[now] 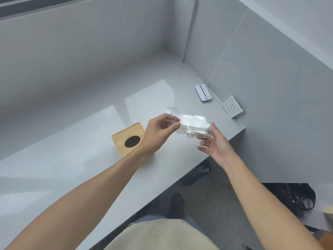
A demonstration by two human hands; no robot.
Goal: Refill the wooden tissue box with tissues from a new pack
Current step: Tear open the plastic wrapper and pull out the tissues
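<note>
Head view. A clear plastic pack (191, 126) with white tissues inside is held in the air above the grey desk (90, 141), between both hands. The left hand (158, 132) pinches the pack's open, red-lined end between thumb and curled fingers (177, 124). The right hand (214, 143) supports the other end from below and beside; its thumb lies along the pack's edge, and its fingers are loosely curled under the plastic, though how firmly they grip cannot be told.

The wooden box (128, 138) stands on the desk just beside and partly behind the left wrist, its lid on and its dark oval slot facing up. The pack hangs to the right of the box, apart from it.

A small white device (203, 92) lies flat on the desk near the right-hand wall, well apart from the hands. A white socket (232, 106) sits low on that wall, just above the desk's surface.
</note>
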